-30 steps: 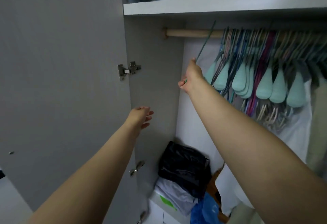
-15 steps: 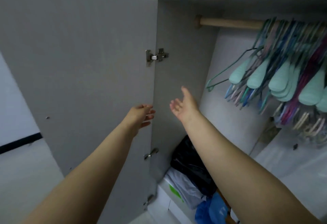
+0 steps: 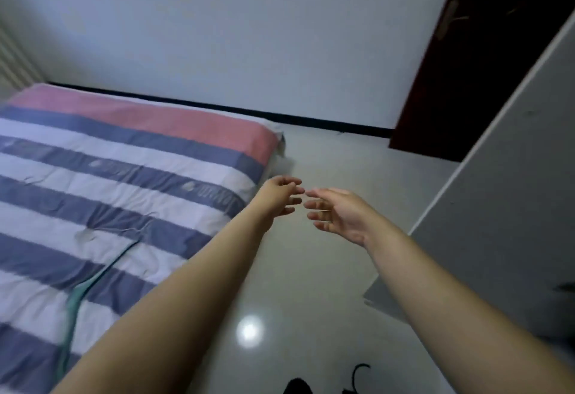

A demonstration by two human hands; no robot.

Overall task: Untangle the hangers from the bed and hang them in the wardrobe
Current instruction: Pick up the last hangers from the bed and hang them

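Note:
A bed (image 3: 130,157) with a pink, blue and white striped cover fills the left of the view. A teal hanger (image 3: 84,291) lies on it near the lower left, partly hidden behind my left forearm. My left hand (image 3: 281,196) and my right hand (image 3: 334,213) are stretched out side by side over the floor beyond the bed's corner, fingertips almost touching. Both hands are relaxed and hold nothing. The grey wardrobe door (image 3: 510,194) stands open on the right; the wardrobe's inside is out of view.
Glossy pale floor (image 3: 311,284) runs between the bed and the wardrobe door. A dark brown room door (image 3: 479,60) is at the far right against the white wall. A dark hooked object (image 3: 357,376) lies on the floor at the bottom edge.
My right hand let go of the hanger on the wardrobe rail and drew back. The view has swung left from the wardrobe to the bed, with both hands empty.

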